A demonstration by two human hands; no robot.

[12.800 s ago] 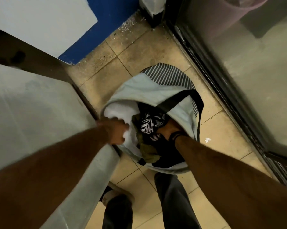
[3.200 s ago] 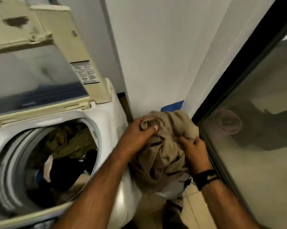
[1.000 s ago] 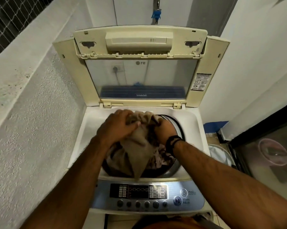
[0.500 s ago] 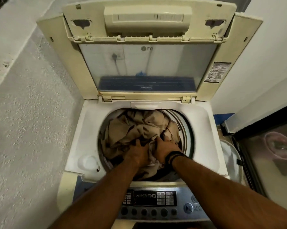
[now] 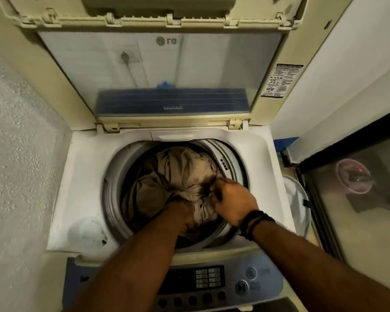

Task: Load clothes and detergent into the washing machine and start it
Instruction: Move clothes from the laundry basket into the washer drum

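A top-loading washing machine (image 5: 84,176) stands below me with its lid (image 5: 153,70) raised upright. A beige cloth (image 5: 178,174) fills the drum, bunched over darker clothes. My left hand (image 5: 182,212) is pushed down into the cloth at the drum's near side, its fingers buried in the folds. My right hand (image 5: 232,199), with a black band at the wrist, grips a fold of the beige cloth at the drum's right side. The control panel (image 5: 212,282) with its round start button (image 5: 241,287) lies at the near edge.
A rough plastered wall (image 5: 21,165) closes in on the left. A white wall and a dark-framed glass door (image 5: 358,199) stand on the right. The white rim of a laundry bag (image 5: 299,199) shows between machine and door.
Both hands have pressed the beige cloth deeper into the drum. My left hand has sunk into the folds, and the camera has come closer to the machine.
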